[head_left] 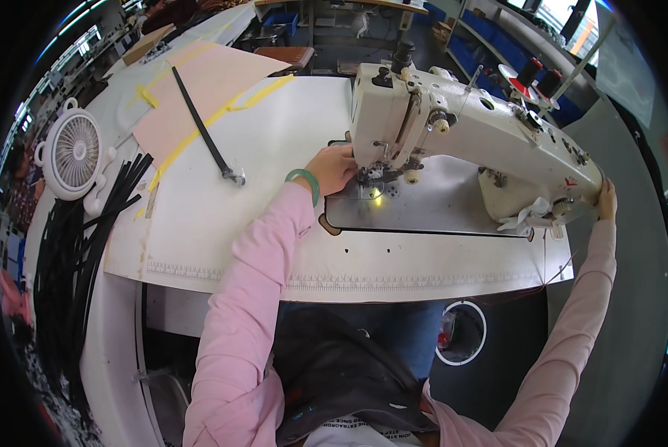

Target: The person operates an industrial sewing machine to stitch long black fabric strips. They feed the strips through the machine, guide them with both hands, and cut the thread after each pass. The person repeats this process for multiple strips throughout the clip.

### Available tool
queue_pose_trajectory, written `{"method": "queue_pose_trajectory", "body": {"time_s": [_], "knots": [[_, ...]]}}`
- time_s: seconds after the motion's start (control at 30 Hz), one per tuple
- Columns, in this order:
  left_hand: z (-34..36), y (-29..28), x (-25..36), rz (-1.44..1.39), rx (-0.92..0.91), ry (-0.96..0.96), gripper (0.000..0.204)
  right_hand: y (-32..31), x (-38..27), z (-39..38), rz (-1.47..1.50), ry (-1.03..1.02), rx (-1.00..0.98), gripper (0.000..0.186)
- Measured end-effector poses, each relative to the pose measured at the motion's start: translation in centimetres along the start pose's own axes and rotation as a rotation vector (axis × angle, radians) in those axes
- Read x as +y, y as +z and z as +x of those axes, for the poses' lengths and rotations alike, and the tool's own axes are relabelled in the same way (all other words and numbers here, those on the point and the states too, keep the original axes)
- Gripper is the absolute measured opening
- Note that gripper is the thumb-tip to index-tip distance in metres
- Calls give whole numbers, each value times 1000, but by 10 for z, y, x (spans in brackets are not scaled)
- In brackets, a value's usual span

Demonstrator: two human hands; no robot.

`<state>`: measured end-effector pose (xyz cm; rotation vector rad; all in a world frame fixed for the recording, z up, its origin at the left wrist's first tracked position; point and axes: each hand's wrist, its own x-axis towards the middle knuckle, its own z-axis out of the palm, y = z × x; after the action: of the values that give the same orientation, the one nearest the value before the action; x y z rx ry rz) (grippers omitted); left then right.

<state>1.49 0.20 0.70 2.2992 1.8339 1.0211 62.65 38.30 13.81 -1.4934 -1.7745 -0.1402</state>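
A white industrial sewing machine (490,119) stands on the table, its small lamp lighting the metal bed (431,212) yellow. My left hand (332,170), with a green bangle (304,182) at the wrist, is close to the needle and presser foot (378,175). Its fingers are bent together and their tips are partly hidden by the machine head; what they pinch is too small to make out. At the machine's far right end, my right hand (607,200) is curled round the handwheel, which the hand and machine body mostly hide.
A black strip (203,127) with a clear-wrapped end lies left of the machine. Many black strips (73,253) hang over the table's left edge beside a white fan (73,153). Pink sheet (200,89) with yellow tape lies behind; a bin (460,333) stands below.
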Motion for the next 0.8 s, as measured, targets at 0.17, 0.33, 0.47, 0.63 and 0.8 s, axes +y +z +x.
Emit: {"method": "queue_pose_trajectory", "body": {"time_s": [0.17,0.33,0.47,0.63,0.8], "knots": [[-1,-6,3,14,-23,-20,15,25,14,-44,342,239,49,48],[-14,-10,-4,358,-4,-104,15,44,10,-45,308,221,35,48],[-22,-13,53,513,-86,-361,23,8,46,-26,200,195,-43,47],[-37,-1,40,240,165,-310,15,31,-4,-55,396,312,-27,44],[-30,1,41,182,161,-323,14,57,-11,-111,1018,412,50,45]]}}
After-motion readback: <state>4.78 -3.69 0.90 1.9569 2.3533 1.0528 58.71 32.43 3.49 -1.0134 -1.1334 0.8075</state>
